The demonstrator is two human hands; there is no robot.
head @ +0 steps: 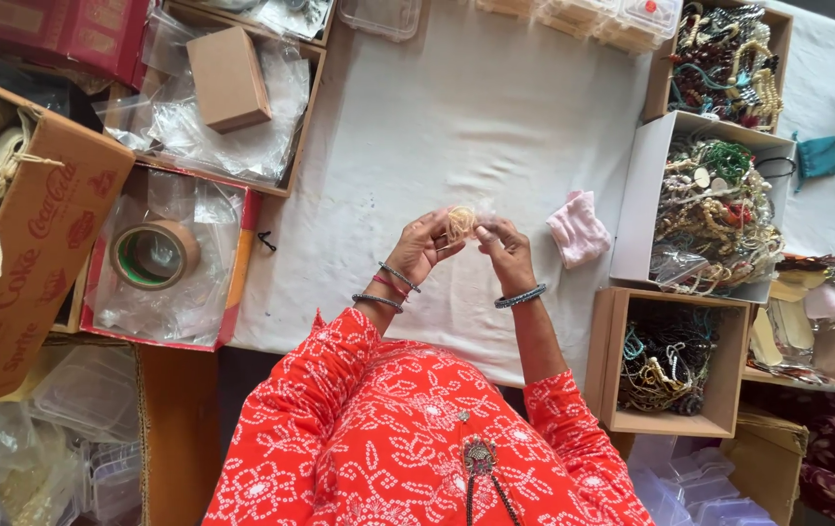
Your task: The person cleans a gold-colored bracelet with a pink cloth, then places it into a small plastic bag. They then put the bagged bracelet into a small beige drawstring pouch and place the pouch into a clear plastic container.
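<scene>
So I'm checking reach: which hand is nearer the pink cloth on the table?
Right. The right hand is just left of the pink cloth in the picture; the left hand is farther off, beyond the right.

Single head view, looking steeply down, near, over table (pixel 495 117)

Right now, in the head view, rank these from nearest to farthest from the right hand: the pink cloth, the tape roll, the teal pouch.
Measured from the right hand:
1. Pink cloth, just to its right on the white table cover.
2. Teal pouch, far right, beyond the white box of beads.
3. Tape roll, far left, in the red-edged box; not much farther than the pouch.
</scene>
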